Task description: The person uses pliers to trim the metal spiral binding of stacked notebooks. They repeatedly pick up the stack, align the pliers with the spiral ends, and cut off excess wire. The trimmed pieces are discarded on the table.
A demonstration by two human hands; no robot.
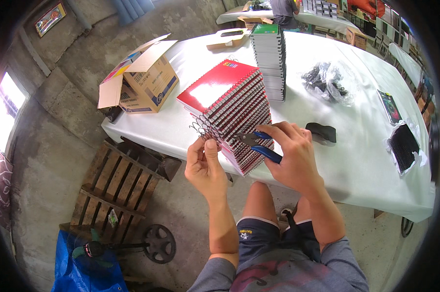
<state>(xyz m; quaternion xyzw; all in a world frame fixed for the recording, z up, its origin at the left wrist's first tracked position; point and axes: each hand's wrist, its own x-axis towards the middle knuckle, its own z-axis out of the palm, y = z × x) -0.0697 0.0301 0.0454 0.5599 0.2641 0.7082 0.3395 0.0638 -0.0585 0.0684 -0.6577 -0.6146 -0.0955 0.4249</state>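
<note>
Left hand [206, 164] is pinching loose dark wire loops [198, 127], seemingly for steadiness, at the left of the tall red-covered spiral-notebook stack [235, 113] near the white-clothed bench's [375, 180] near edge, right hand [295, 152] holding blue-handled metal pliers [249, 139] pointing left.

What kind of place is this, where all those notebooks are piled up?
Probably a small notebook-binding workshop: there's a stack of red wire-bound notebooks, another stack of wire-bound notebooks with a green top cover, and blue-handled pliers.
</note>
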